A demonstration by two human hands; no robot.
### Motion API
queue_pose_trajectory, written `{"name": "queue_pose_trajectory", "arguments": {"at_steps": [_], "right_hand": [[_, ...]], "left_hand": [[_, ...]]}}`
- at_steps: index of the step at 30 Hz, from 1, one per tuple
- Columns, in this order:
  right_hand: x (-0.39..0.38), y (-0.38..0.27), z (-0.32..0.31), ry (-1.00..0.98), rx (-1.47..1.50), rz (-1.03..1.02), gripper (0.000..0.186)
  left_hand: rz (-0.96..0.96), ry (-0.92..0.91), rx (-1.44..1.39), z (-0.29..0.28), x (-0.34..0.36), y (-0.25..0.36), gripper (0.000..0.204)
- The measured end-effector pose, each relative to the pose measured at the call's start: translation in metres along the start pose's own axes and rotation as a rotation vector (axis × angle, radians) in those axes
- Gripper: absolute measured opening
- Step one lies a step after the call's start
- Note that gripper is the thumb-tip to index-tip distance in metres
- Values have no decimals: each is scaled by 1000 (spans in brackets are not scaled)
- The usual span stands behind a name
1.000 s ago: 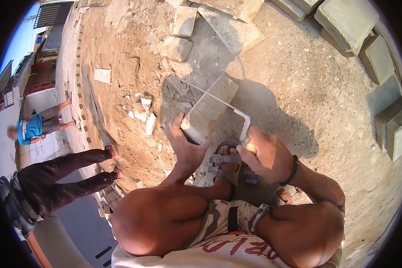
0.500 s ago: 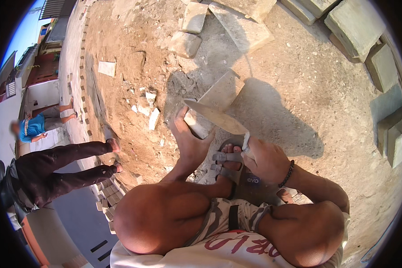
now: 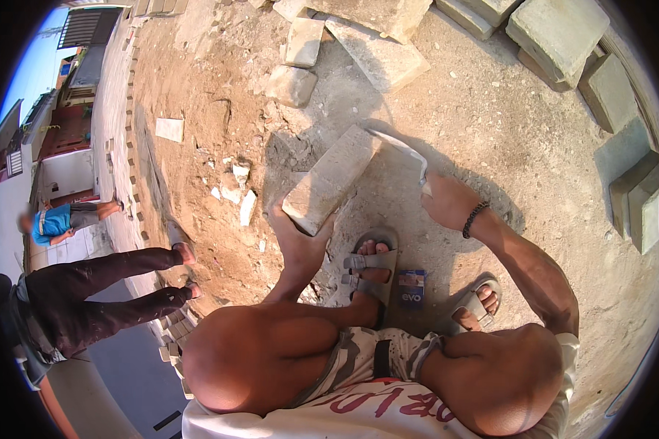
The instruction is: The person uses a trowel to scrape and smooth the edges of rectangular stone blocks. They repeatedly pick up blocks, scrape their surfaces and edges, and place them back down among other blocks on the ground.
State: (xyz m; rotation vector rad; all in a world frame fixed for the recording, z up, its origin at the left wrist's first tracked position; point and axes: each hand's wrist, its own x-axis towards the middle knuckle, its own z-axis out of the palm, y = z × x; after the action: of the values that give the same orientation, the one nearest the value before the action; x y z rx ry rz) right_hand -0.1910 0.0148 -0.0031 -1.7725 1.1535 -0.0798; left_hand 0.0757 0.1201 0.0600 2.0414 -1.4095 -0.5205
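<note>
Near the middle, a long grey concrete block [image 3: 334,175] slants away toward the upper right. My left hand [image 3: 300,241] grips its near end, fingers on the left side and thumb on the right. My right hand [image 3: 450,203] is closed on a trowel [image 3: 405,148], its handle mostly hidden in the fist. The trowel's blade shows nearly edge-on, with its tip at the far right end of the block; whether they touch I cannot tell.
Broken slabs [image 3: 377,58] and stone pieces [image 3: 291,85] lie ahead. Concrete blocks [image 3: 560,36] line the right. White rubble [image 3: 247,207] lies left, and a small blue pack [image 3: 411,287] between my sandalled feet. A person in dark trousers [image 3: 102,293] stands left; another in blue [image 3: 51,223] is beyond.
The trowel has swung from above my left hand to the block's far right end. My right hand has moved up and right, uncovering the blue pack. The block's near end shows more fully.
</note>
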Motion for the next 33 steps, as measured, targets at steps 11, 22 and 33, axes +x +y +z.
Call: {"name": "queue_pose_trajectory", "arguments": {"at_steps": [11,22,33], "right_hand": [[-19,-56,2,-3,-28,-244,25],[-7,-20,-18,100,384,-112,35],[21,-21,47,-171,211,-108,38]], "left_hand": [[-149,-6,-240,-26,2,-11,71],[-197,-140,-89,-38,-10,-88,75],[-266,-181,-40,-23,-23,-127,82]]}}
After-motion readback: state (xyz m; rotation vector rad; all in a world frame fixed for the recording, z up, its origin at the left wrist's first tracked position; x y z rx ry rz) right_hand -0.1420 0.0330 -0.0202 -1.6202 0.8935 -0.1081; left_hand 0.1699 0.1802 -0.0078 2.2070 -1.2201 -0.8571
